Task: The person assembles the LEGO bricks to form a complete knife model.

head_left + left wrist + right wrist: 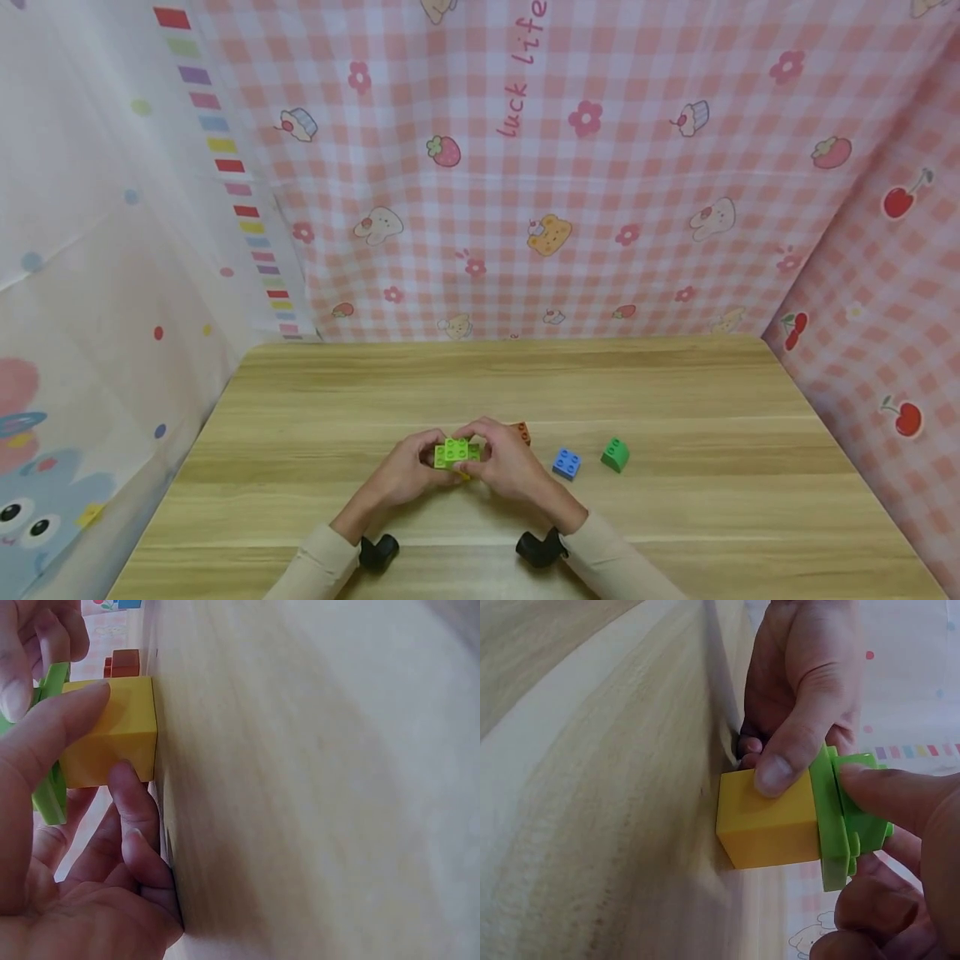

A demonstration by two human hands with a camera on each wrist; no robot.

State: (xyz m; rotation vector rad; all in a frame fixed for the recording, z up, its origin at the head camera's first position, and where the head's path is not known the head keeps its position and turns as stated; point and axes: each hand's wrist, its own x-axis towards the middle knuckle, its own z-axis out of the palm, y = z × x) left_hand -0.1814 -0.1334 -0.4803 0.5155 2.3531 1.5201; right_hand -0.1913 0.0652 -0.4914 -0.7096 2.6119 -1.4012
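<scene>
Both hands meet over a small toy-brick stack, low at the table. At its bottom is a yellow block, its lower face close to the tabletop. A flat green plate lies across the yellow block, and a bright green studded brick tops it. My left hand grips the yellow block, thumb on one side and fingers on the other. My right hand pinches the bright green brick on top, its thumb pressed to that brick's side in the right wrist view.
Right of the hands, a blue brick and a green curved-top brick sit on the wooden table. A red-brown brick is partly hidden behind my right hand. Patterned cloth hangs along the table's back edge.
</scene>
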